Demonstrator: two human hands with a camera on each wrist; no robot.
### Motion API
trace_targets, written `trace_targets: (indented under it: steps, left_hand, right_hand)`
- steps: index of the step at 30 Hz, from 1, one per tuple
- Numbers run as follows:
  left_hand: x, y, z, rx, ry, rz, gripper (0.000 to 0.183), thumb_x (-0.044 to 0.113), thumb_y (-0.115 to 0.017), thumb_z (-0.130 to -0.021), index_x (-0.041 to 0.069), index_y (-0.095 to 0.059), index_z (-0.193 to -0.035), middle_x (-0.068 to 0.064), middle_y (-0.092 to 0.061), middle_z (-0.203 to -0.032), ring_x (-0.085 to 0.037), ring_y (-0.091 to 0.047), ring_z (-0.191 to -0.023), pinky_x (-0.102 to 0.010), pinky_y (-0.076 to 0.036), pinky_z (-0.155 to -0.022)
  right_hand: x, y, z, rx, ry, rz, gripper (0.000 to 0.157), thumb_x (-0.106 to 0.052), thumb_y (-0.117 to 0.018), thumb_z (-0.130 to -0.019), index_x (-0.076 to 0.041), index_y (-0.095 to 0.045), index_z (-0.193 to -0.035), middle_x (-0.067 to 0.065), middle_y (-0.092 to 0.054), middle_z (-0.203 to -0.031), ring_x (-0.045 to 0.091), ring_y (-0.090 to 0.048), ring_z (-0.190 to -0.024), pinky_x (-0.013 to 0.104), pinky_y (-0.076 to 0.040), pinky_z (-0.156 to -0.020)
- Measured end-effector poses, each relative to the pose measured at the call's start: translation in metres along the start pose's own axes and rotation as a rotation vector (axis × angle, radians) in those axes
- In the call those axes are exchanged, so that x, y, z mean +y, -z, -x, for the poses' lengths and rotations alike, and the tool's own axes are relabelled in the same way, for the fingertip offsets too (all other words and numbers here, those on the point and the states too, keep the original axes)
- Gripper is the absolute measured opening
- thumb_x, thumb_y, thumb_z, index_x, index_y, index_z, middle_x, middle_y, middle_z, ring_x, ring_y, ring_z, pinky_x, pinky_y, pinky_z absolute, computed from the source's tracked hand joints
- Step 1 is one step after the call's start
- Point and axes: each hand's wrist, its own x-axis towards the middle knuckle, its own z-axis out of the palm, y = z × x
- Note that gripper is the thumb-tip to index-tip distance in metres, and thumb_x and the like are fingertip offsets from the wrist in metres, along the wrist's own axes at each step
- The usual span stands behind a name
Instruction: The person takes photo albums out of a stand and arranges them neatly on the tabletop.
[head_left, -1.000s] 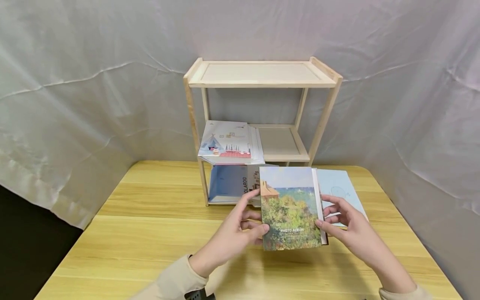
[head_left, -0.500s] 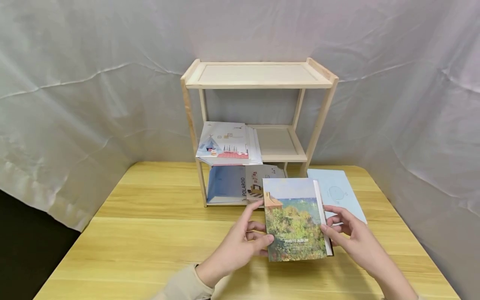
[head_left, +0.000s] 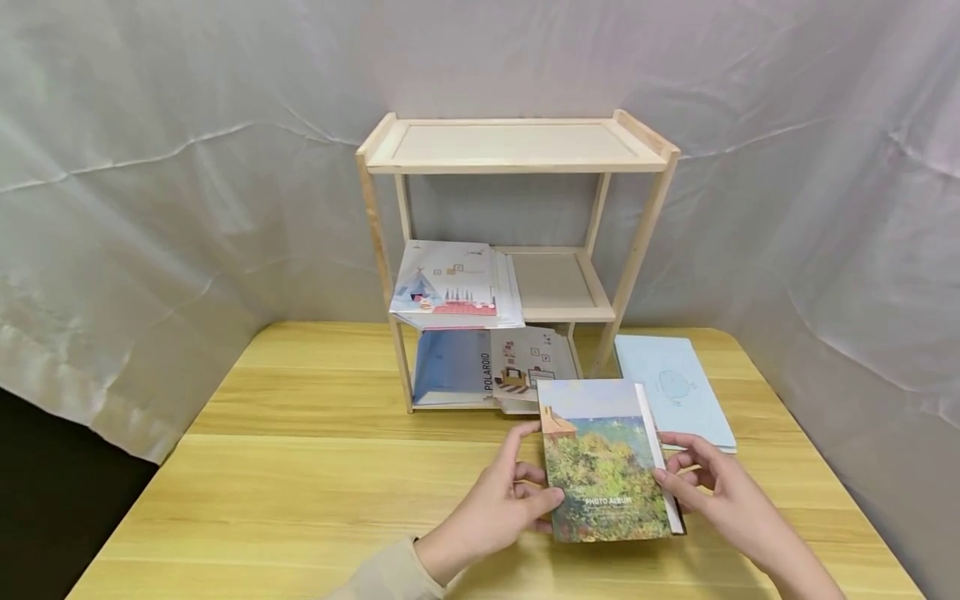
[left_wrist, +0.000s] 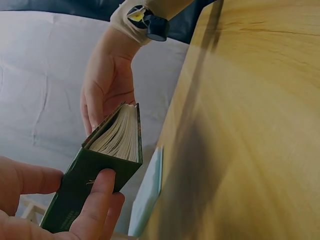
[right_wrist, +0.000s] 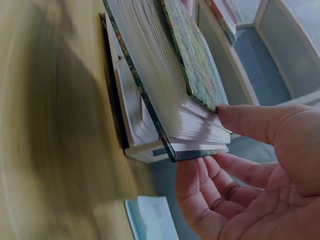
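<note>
Both hands hold a thick photo album [head_left: 607,467] above the table, its painted cover of sea, house and green bushes facing up. My left hand [head_left: 498,504] grips the spine side, thumb on the cover's edge. In the left wrist view the dark green spine [left_wrist: 75,195] lies against the left fingers [left_wrist: 100,195]. My right hand [head_left: 716,492] pinches the page side, thumb above and fingers beneath. Seen from the right wrist, the page block [right_wrist: 155,65] shows between the covers, with the right thumb [right_wrist: 255,120] at the upper cover's corner.
A wooden shelf rack [head_left: 517,167] stands behind the album. Its middle tier bears stacked white books [head_left: 450,279]; below are a blue book [head_left: 453,367] and a white illustrated book [head_left: 525,367]. A light blue book [head_left: 675,387] lies on the wooden table [head_left: 300,483], right of the rack.
The album, held by both hands, has come down and toward me, slightly to the right. More of the lower-tier books and the light blue book now shows.
</note>
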Motion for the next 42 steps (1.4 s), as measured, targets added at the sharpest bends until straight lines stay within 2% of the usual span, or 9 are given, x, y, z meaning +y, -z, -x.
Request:
trace_targets:
  steps: [7,18,25,38,42]
  left_hand:
    - [-0.008,-0.010,-0.004,-0.037,0.061,0.036,0.081,0.001,-0.073,-0.099,0.032,-0.032,-0.163,-0.014,-0.058,-0.113,-0.019,-0.067,-0.082,-0.038,-0.068,-0.074]
    - [-0.021,-0.027,-0.014,-0.043,0.121,0.044,0.082,0.000,-0.074,-0.098,0.028,-0.031,-0.162,-0.011,-0.057,-0.106,-0.018,-0.064,-0.078,-0.037,-0.068,-0.070]
    - [-0.029,-0.041,-0.024,-0.073,0.182,0.058,0.083,0.003,-0.073,-0.100,0.029,-0.028,-0.164,-0.012,-0.059,-0.106,-0.019,-0.063,-0.077,-0.032,-0.066,-0.067]
    - [-0.036,-0.062,-0.043,-0.088,0.235,0.073,0.078,0.002,-0.072,-0.101,0.029,-0.031,-0.162,-0.016,-0.060,-0.107,-0.022,-0.065,-0.070,-0.036,-0.068,-0.069]
    - [-0.035,-0.066,-0.048,-0.085,0.241,0.063,0.080,0.002,-0.072,-0.101,0.027,-0.030,-0.164,-0.015,-0.061,-0.107,-0.022,-0.066,-0.074,-0.038,-0.068,-0.071]
  right_hand:
    - [0.015,0.005,0.006,-0.041,-0.081,0.014,0.058,-0.020,-0.067,-0.108,0.005,-0.047,-0.155,0.009,-0.064,-0.110,0.007,-0.063,-0.082,0.026,-0.056,-0.066]
    - [0.037,0.013,0.008,-0.109,-0.146,-0.046,0.060,-0.024,-0.067,-0.108,0.006,-0.045,-0.156,0.010,-0.063,-0.107,0.012,-0.065,-0.082,0.030,-0.061,-0.067]
    - [0.052,0.024,0.014,-0.147,-0.181,-0.011,0.063,-0.026,-0.066,-0.108,0.008,-0.043,-0.156,0.010,-0.062,-0.104,0.011,-0.063,-0.079,0.030,-0.060,-0.067]
    - [0.066,0.038,0.013,-0.174,-0.285,0.020,0.070,-0.031,-0.064,-0.109,0.014,-0.038,-0.157,0.006,-0.064,-0.101,0.014,-0.058,-0.077,0.030,-0.054,-0.063]
    - [0.071,0.041,0.011,-0.173,-0.294,0.036,0.070,-0.031,-0.064,-0.110,0.014,-0.038,-0.157,0.006,-0.066,-0.102,0.013,-0.059,-0.079,0.030,-0.055,-0.065]
